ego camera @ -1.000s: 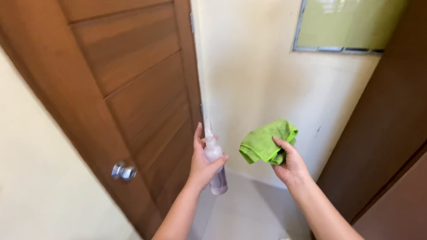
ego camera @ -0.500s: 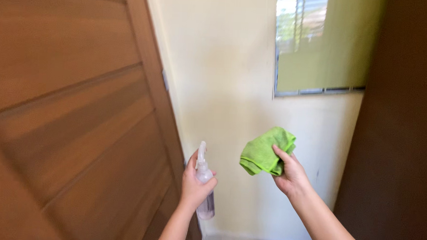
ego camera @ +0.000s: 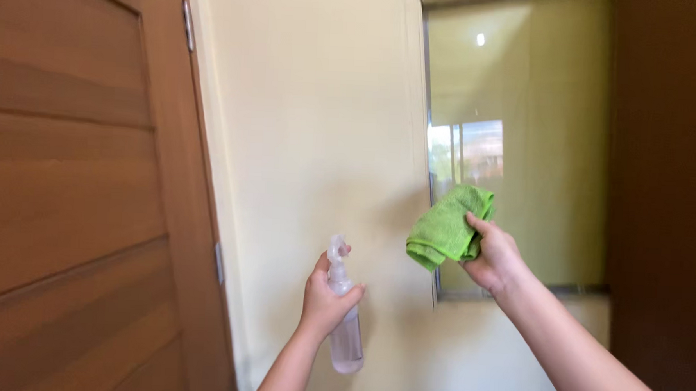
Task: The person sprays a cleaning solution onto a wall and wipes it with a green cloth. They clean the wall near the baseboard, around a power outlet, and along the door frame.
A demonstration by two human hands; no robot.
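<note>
Partly fingers-hidden: spray bottle [ego camera: 345, 328], cloth [ego camera: 447, 226]

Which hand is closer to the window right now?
Right. The right hand, gripping a green cloth, is raised in front of the window at its lower left corner. The left hand, holding a spray bottle, is lower, before the wall.

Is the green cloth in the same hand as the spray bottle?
No, the green cloth is bunched in the right hand, while the left hand grips the clear spray bottle.
</note>
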